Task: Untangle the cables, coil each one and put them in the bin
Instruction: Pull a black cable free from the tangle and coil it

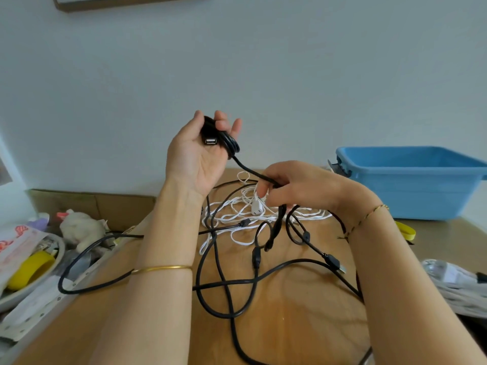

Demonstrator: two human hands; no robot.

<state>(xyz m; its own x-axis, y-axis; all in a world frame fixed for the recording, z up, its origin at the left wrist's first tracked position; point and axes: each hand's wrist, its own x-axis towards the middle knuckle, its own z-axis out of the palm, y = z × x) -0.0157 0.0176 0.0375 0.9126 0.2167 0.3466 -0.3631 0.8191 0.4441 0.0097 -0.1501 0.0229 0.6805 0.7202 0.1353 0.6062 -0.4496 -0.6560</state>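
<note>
Left hand: raised, palm up, fingers curled round the first small loops of the black cable.
Right hand: lower, pinching the same cable's free run.
Cable axis: slants down and rightward from the loops to the right hand.
Slack: on the table below both hands, crossing the white cable.
Bin: far right, nearer the right hand.

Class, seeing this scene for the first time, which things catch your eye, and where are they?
At centre, the left hand holds a coil of black cable, and the right hand pinches the same cable lower down. Beneath them a thin white cord tangles with black cables on the wooden table; a blue plastic bin stands at right.
</note>
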